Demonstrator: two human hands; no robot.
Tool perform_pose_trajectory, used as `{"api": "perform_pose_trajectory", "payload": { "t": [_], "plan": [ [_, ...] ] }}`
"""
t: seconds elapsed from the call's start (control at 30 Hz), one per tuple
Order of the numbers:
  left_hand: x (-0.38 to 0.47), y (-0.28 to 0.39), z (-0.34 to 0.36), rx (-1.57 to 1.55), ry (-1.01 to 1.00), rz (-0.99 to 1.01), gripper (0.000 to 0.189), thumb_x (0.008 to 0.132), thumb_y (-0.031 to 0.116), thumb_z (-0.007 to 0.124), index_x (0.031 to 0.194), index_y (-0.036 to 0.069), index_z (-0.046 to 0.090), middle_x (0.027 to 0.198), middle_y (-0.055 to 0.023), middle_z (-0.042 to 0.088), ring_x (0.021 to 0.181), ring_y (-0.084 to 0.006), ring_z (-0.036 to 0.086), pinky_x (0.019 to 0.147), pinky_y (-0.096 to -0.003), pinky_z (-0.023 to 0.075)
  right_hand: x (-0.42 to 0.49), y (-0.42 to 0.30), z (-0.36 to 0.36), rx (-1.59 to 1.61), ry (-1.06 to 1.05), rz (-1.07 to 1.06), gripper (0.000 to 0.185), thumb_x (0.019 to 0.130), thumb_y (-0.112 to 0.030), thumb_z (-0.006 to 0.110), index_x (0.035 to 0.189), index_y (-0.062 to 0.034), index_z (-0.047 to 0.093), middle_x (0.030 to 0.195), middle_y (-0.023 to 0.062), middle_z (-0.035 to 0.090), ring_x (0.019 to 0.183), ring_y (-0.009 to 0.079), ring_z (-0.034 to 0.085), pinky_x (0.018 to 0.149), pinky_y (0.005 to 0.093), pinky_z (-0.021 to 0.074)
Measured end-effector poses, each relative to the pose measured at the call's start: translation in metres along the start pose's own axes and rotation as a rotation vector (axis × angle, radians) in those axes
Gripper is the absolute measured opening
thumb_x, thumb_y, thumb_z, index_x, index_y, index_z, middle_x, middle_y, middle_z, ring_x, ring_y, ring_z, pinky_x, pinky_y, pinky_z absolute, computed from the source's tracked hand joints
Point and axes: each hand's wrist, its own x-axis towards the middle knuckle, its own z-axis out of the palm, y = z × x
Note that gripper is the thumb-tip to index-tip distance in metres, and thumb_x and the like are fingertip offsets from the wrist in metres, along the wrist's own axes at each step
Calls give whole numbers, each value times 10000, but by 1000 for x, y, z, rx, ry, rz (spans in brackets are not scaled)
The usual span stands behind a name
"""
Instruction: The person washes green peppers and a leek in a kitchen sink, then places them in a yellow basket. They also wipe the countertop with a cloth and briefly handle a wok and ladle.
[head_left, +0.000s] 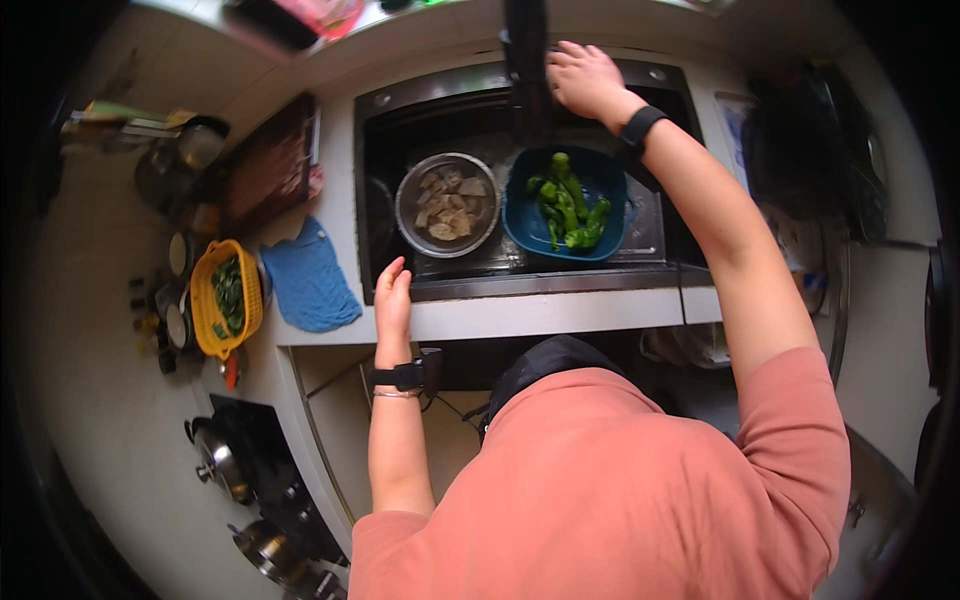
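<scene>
My right hand (589, 81) reaches to the back of the dark sink (517, 283), its fingers against or just beside the black faucet (525, 64); the faucet hides part of the contact. At the sink's front left edge, my left hand (393, 306) is held on edge with nothing in it. Inside the sink, a round metal bowl (406, 234) contains pale brownish chunks of food (451, 204) in what looks like water. Beside it, under the faucet, a blue plastic basin (517, 225) holds several green peppers (568, 196).
Left of the sink lie a blue cloth (309, 277) and a yellow plastic basket (201, 300) of green leaves. A reddish-brown board (266, 165) stands behind them. Metal pots (221, 461) sit on and near the black cooktop (259, 435). Dark objects (817, 150) crowd the right side.
</scene>
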Motion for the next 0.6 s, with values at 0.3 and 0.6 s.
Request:
{"api": "perform_pose_trajectory", "payload": {
  "t": [0.3, 0.6],
  "plan": [
    [-19, -17, 6, 28, -29, 12, 348, 895, 127, 527, 1220, 3, 527, 1206, -102, 563, 1107, -176, 522, 948, -279, 394, -50, -1, 33, 535, 1, -20, 352, 807, -281, 590, 1089, -71, 619, 1196, 128, 572, 1163, 308, 490, 958, 381, 414],
    [-12, -45, -19, 277, 96, 149, 343, 822, 170, 578, 1105, -22, 603, 1094, -175, 625, 1051, -262, 582, 912, -332, 440, -143, -45, 32, 669, -394, -112, 339, 813, -287, 594, 1036, -40, 654, 1042, 152, 638, 1007, 317, 579, 877, 392, 462]
  ]
}}
